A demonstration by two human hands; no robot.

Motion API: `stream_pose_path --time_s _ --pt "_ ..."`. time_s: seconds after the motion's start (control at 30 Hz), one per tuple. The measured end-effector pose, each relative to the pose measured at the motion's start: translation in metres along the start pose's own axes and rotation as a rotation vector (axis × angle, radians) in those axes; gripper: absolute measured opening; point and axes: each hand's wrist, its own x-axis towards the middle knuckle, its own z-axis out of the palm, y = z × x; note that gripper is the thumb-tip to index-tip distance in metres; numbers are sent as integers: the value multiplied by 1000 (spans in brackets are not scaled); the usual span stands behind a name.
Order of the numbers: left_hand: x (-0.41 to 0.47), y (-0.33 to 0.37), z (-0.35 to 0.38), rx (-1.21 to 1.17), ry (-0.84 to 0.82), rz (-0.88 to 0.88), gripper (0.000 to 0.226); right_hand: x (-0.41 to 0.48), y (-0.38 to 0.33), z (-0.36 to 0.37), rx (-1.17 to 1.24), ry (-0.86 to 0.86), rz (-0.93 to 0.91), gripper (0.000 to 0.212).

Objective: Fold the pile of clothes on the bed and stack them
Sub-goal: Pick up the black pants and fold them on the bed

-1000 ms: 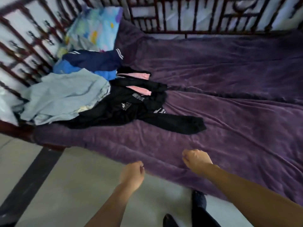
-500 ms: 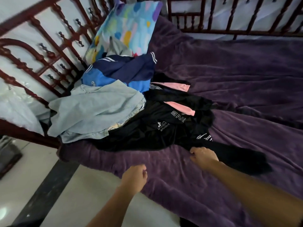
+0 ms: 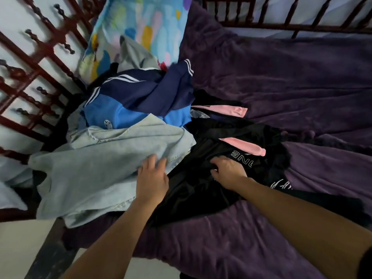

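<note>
The pile of clothes (image 3: 141, 121) lies unfolded at the left end of the bed (image 3: 281, 238), heaped against the patterned pillow (image 3: 141, 23) and the dark red rails (image 3: 40, 63). None of it is stacked, so the work is judged to be at its very start. On top, a pale denim garment (image 3: 96, 170) overlaps a blue jacket (image 3: 141, 97) with white stripes. A black garment (image 3: 193, 194) with white lettering sprawls to their right, with pink cloth (image 3: 243, 148) showing through it. The left hand (image 3: 152, 178) rests flat on the denim's right edge with its fingers straight and released, probably to keep that piece down or push it aside so that it does not drag along. The right hand (image 3: 228, 171) has its fingers curled into the black garment just beside the lettering and is grasping a fold, likely to draw this piece free first. The wide stretch of purple blanket to the right offers room to spread it out for folding.
</note>
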Motion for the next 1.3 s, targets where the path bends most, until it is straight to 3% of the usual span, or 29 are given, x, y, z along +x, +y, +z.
stream_pose_path --time_s 0.07,0.17,0.27,0.3,0.37,0.47,0.57,0.63,0.77,0.87,1.0,1.07,1.17,1.3 --pt "32 -21 -3 73 51 101 56 23 -9 0 20 80 108 55" --pt "73 -50 8 218 -70 183 67 66 0 -5 20 180 334 80" --pt "99 -76 34 254 -110 218 66 110 28 -7 -8 164 547 97" --pt "105 -81 43 264 -105 228 66 121 39 -4 -27 120 608 95" --pt "115 -86 58 289 -97 242 66 132 58 5 -70 21 663 67" --pt "122 -85 71 302 -97 260 66 123 63 22 -70 121 591 24" --pt "118 -75 65 351 -166 267 68 81 42 26 28 338 528 30" --pt "120 -71 55 371 -242 230 65 59 24 20 142 396 502 34" --pt "123 -36 11 128 -206 245 47 20 -7 -67 778 601 346 19" --pt "119 15 -27 -195 -170 301 74 -16 -25 -160 1098 596 163 21" --pt "111 86 -78 -473 -83 332 101 -90 -41 -263 1119 528 -83 27" --pt "108 112 -101 -580 -21 304 85 -131 -45 -297 1087 514 -187 27" --pt "104 134 -125 -615 11 223 30 -194 -41 -328 1113 552 -280 27" --pt "90 133 -141 -505 -73 124 20 -266 -5 -363 1421 863 -268 23"
